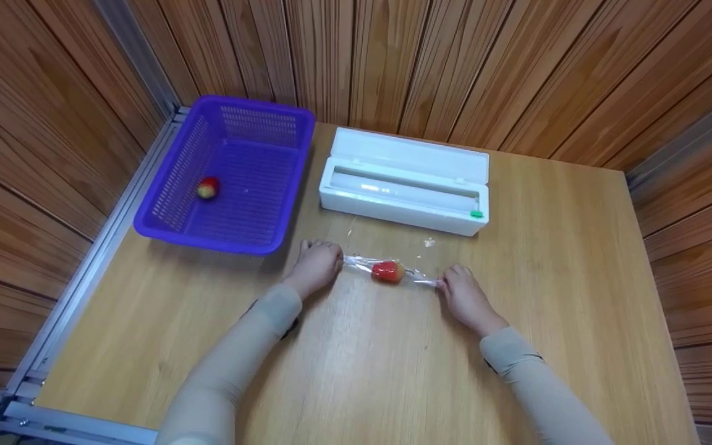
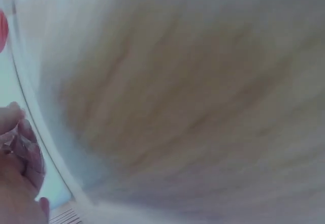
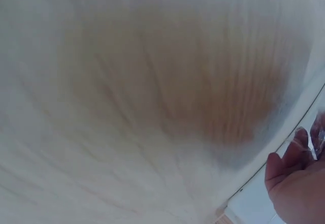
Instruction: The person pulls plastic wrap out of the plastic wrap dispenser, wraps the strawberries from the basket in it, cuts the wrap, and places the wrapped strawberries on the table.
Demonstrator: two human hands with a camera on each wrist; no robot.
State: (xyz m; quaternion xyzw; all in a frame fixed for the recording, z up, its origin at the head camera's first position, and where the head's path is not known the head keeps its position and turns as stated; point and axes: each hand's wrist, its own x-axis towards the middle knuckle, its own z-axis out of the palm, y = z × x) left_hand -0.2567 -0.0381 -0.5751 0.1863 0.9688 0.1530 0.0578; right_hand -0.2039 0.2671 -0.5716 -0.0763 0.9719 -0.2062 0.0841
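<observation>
Two hands observed at work over the worktop (image 1: pixel 368 377): the fingers of the left hand (image 1: pixel 317 266) grip one twisted end of clear film (image 1: pixel 360 262), and those of the right hand (image 1: pixel 468 300) pinch the other. Wrapped in the film between them, a red-and-yellow fruit (image 1: pixel 387 271) sits well in from every edge. Toward the far edge stands an open white box (image 1: pixel 399 213) containing a roll (image 1: pixel 402 189); at the far left corner, a purple basket (image 1: pixel 238 248) holds a second fruit (image 1: pixel 207 188).
</observation>
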